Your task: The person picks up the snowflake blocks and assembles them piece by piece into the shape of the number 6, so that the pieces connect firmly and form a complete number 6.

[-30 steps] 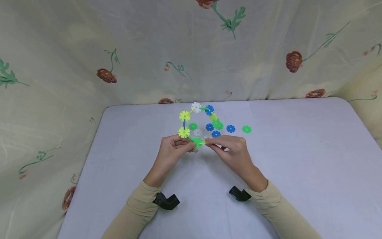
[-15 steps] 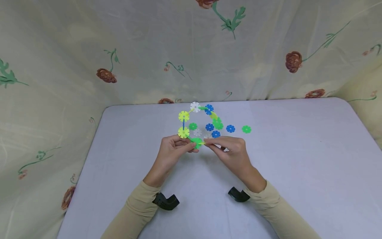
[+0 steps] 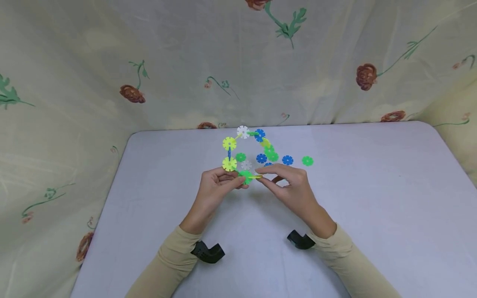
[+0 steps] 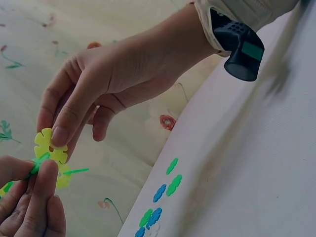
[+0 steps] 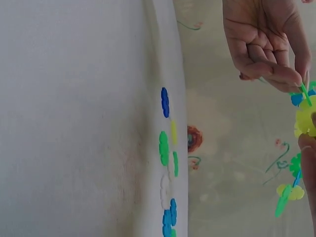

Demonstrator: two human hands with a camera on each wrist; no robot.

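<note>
Right hand (image 3: 296,185) has parted index from thumb; we see yellow disc (image 3: 254,177) edge-on, running from green disc (image 3: 244,176) pinched in left hand (image 3: 216,185) toward right thumb.

Pale draped fabric (image 3: 179,45) printed with reddish-brown flowers (image 3: 366,77) and green leaves (image 3: 285,30), round-cornered lilac-white tabletop (image 3: 391,198), soft light

This is looking like a curtained-off recording booth: pale cloth (image 3: 179,45) printed with brown flowers (image 3: 366,77) and green stems (image 3: 286,30) is hanging behind the bench (image 3: 372,190) and along both sides, screening off the room. Black wrist cameras (image 3: 207,253) are sitting at both cuffs (image 3: 188,235). Whether a home or a studio is lying beyond, the cloth is hiding.
</note>
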